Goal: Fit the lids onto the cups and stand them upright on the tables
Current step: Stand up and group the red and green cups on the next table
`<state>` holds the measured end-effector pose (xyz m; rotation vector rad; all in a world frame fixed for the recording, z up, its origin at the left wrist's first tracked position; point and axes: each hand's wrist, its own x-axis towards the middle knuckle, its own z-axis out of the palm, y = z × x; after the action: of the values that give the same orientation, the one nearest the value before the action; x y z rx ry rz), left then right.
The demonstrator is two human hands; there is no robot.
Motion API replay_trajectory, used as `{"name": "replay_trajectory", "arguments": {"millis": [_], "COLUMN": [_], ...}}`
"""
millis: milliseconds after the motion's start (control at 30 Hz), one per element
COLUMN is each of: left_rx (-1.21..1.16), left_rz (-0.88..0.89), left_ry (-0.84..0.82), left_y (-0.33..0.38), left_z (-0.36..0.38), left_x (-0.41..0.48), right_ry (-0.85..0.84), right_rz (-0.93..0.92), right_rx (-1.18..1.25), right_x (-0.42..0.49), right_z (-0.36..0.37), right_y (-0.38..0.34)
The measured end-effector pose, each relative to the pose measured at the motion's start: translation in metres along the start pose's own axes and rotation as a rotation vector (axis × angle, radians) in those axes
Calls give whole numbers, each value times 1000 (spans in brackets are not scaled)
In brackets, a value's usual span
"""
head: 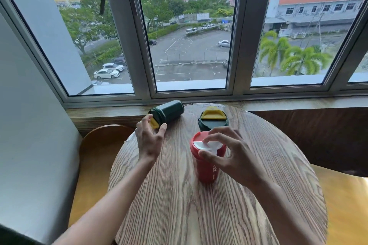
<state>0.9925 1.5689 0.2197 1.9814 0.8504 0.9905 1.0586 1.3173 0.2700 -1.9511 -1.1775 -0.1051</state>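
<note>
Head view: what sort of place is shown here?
Probably a café or lounge corner on an upper floor: a round wooden table stands beside a wide window overlooking a car park, with cushioned seats on both sides.

The red cup carries small white lettering running down its side (too blurred to make out), with a short white dash below it.
</note>
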Motion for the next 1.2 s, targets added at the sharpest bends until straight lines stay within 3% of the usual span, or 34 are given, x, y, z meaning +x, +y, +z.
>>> {"name": "replay_trajectory", "arguments": {"millis": [333,767,967,1200], "left_rx": [36,1,12,101], "left_rz": [-70,-181,84,248], "left_ry": [-136,-161,-156,-422], "left_y": [-18,-29,7,41], "left_z": [17,26,6,-23], "left_x": [58,69,53,38], "right_ry": [36,37,41,46], "right_rz": [10,19,19,19], "right_rx": [28,37,62,73], "right_x": [-2,-2,-3,-3], "right_z": [4,4,5,7], "right_y": [-2,-2,0,3]}}
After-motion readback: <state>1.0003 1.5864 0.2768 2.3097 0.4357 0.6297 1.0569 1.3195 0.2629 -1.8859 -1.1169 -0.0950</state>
